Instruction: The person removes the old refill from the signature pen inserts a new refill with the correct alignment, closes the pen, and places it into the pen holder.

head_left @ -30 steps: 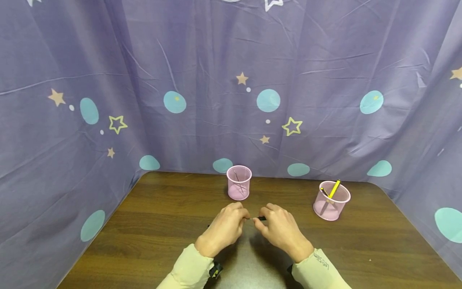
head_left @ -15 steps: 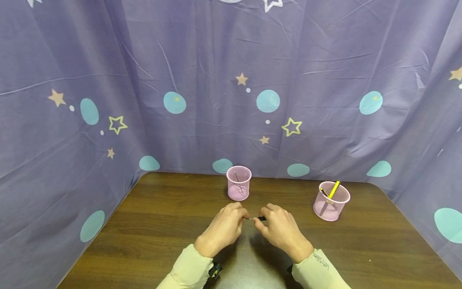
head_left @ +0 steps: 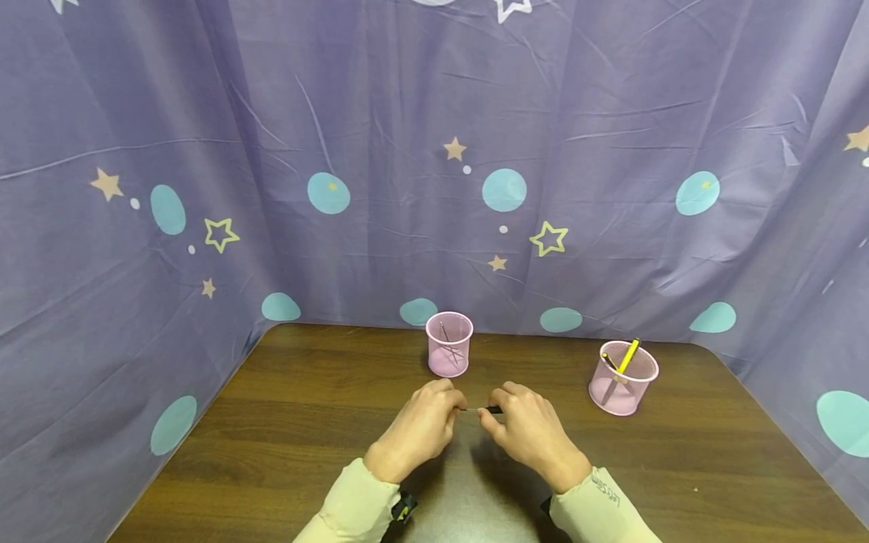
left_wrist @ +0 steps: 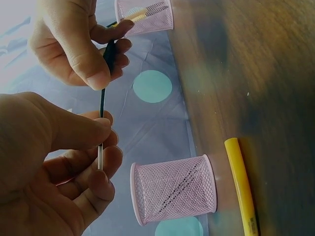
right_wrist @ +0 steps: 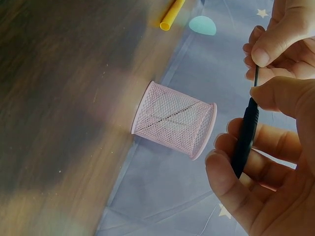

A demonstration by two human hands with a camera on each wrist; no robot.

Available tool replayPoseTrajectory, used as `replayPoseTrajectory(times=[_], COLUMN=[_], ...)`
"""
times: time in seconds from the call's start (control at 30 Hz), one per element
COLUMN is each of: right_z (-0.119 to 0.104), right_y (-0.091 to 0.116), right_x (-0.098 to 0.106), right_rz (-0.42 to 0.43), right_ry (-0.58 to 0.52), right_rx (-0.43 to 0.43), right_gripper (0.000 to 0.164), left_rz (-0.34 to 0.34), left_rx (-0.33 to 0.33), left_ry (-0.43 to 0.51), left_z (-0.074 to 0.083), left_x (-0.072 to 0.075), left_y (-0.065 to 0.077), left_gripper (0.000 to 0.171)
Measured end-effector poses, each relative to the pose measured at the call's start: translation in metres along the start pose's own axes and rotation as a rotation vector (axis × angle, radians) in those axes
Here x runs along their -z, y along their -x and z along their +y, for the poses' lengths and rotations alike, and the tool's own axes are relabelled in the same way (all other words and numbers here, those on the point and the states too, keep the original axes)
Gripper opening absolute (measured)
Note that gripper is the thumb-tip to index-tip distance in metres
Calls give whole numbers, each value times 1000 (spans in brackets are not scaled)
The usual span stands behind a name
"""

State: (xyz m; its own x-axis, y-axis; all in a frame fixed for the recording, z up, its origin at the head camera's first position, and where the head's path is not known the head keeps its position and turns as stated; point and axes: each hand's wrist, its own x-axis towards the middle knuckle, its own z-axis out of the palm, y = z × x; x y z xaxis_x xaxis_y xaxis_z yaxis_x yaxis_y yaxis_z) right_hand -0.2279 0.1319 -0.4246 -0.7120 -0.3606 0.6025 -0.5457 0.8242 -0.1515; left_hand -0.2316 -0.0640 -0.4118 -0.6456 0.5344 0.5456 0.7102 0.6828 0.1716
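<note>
In front of me, my left hand [head_left: 417,426] pinches a thin pen refill [left_wrist: 102,105] between thumb and fingers. The refill is dark toward the other hand and pale at its far end. My right hand [head_left: 529,426] holds the black ribbed grip section [right_wrist: 244,140] of a pen, its fingers curled round it and its thumb near the end where the refill emerges. Both parts lie in one line, held above the table. On the wood below lies a yellow pen barrel [left_wrist: 239,182], open at one end; the left hand hides it in the head view.
A pink mesh cup [head_left: 448,365] with several thin dark rods stands beyond my hands. To the right, another pink mesh cup [head_left: 611,398] holds yellow and black pens [head_left: 629,354]. A patterned purple curtain [head_left: 407,249] borders the wooden table [head_left: 271,452].
Both hands stay almost in place. The left hand has shifted very slightly left, and a touch more of the refill shows between the hands.
</note>
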Motion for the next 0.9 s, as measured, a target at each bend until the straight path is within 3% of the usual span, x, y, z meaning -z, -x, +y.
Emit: replayPoseTrajectory(times=[0.67, 0.9], right_z=[-1, -2], right_y=[0, 0], right_x=[0, 0], right_rz=[-15, -17], right_ry=[4, 12], right_rx=[-6, -2], right_gripper=[17, 17], left_rz=[24, 54], left_rx=[23, 21], left_ry=[-21, -10], left_z=[-1, 2], left_x=[-1, -1], left_y=[1, 0], left_gripper=[8, 15])
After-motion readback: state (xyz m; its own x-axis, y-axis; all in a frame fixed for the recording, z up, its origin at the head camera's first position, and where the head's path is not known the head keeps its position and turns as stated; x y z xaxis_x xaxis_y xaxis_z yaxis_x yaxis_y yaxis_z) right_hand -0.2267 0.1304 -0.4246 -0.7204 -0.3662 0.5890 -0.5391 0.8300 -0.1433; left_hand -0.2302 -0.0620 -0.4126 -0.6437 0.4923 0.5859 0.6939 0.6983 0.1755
